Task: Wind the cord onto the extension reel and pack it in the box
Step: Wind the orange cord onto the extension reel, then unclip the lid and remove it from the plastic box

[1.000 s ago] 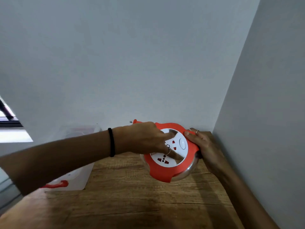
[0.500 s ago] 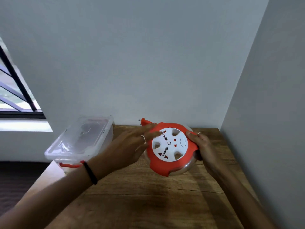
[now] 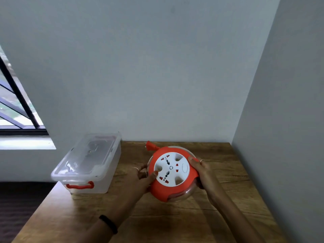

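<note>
The round extension reel (image 3: 172,170) has an orange casing, a white socket face and a clear lower shell. It is tilted toward me above the wooden table (image 3: 175,221). My left hand (image 3: 142,179) grips its left edge, thumb on the white face. My right hand (image 3: 201,172) grips its right edge, thumb on the orange rim. The orange plug (image 3: 151,146) sticks out at the reel's far left side. The cord sits wound inside the shell. The clear plastic box (image 3: 87,163) with its lid on and a red latch (image 3: 79,185) stands to the left of the reel.
A wall runs behind the table and another closes its right side. The box sits at the table's left edge, beyond which the floor drops away. A window with dark bars is at the far left.
My left hand came off the white dial and slid down to grip the reel's left edge. The view tilted down and left, so the box and more table show.
</note>
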Motion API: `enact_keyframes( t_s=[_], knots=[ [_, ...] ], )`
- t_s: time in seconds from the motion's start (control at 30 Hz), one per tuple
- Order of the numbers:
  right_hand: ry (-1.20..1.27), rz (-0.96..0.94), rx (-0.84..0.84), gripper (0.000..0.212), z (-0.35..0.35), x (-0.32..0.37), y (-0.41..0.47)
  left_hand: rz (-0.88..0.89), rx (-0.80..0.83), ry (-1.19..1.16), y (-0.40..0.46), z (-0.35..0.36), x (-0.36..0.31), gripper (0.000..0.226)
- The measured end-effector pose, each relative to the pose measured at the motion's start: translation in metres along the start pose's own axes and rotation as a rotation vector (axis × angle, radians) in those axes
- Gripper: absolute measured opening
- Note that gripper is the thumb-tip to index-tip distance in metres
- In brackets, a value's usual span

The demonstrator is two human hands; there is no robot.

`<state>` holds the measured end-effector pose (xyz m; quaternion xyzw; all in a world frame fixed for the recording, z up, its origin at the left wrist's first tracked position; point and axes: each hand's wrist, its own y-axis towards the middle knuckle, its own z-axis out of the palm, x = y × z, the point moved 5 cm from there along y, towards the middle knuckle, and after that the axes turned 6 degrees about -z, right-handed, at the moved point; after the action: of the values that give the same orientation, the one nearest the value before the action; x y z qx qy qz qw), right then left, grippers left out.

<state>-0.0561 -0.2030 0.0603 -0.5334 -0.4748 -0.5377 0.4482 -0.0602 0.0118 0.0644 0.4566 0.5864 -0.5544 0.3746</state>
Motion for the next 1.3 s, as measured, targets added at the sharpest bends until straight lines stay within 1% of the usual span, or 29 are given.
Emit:
enact_keyframes(
  t_s=[0.07, 0.2, 0.4, 0.57, 0.8, 0.9, 1.13, 1.3],
  knots=[
    [-0.03, -0.021, -0.022, 0.03, 0.003, 0.0, -0.003, 0.007, -0.014, 0.008, 0.0, -0.001, 0.003, 0.064],
    [-0.124, -0.083, -0.101, 0.021, 0.01, -0.006, -0.006, 0.04, -0.049, 0.031, 0.0, -0.002, 0.008, 0.054],
    [-0.382, -0.078, -0.173, 0.033, 0.011, -0.033, 0.0, 0.016, -0.093, 0.016, 0.004, 0.002, 0.022, 0.05],
    [-0.548, -0.042, -0.204, 0.034, 0.014, -0.051, 0.0, -0.05, -0.143, -0.015, 0.01, 0.007, 0.046, 0.04],
    [-0.688, -0.008, -0.164, 0.031, 0.021, -0.065, 0.003, -0.098, -0.219, -0.032, 0.017, 0.012, 0.077, 0.043],
    [-0.747, -0.003, -0.161, 0.035, 0.024, -0.074, 0.005, -0.112, -0.244, -0.013, 0.018, 0.013, 0.084, 0.043],
    [-0.818, 0.014, -0.135, 0.039, 0.029, -0.085, 0.0, -0.012, -0.27, 0.091, 0.014, 0.011, 0.087, 0.032],
    [-0.845, 0.02, -0.128, 0.04, 0.031, -0.088, -0.004, 0.02, -0.293, 0.226, 0.01, 0.008, 0.086, 0.035]
  ],
)
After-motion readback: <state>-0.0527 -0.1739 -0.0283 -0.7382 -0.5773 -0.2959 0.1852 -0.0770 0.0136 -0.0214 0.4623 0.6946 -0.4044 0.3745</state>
